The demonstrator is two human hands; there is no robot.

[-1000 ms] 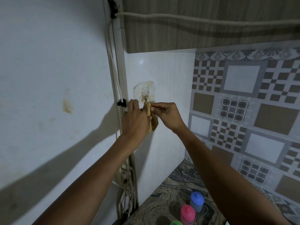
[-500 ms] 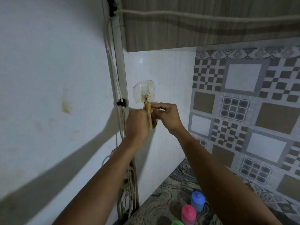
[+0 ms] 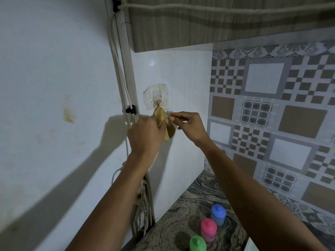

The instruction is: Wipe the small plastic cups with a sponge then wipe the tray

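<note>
Your left hand (image 3: 146,134) is up at the wall, and its fingers are curled tight around the sponge (image 3: 164,122). The sponge is thin, floppy and yellow-brown. Its top corner hangs on a small metal hook (image 3: 158,103), which sits on a clear sticky pad (image 3: 155,97) stuck to the smooth white wall (image 3: 181,78).

Your right hand (image 3: 190,126) is just beside the sponge, with its fingers loosely bent. One fingertip is very near the sponge edge. You cannot tell if it pinches the sponge or only comes close.

There is not much room here. A wood-look cupboard (image 3: 217,24) hangs overhead. A strip with white cables (image 3: 117,69) and a black clip (image 3: 130,110) runs down just left of your left hand. The left wall is flat and pale, with a brown stain (image 3: 68,115) on it. On the right are shiny tiles (image 3: 272,105) with grey, white and brown squares.

Down below, between your arms, is a swirly stone counter (image 3: 181,214). Three small plastic cups with round lids stand there in a slanted row, near each other: the blue cup (image 3: 218,214) is farthest from you, then the pink cup (image 3: 208,230), and the green cup (image 3: 197,243) is at the bottom edge of the view.
</note>
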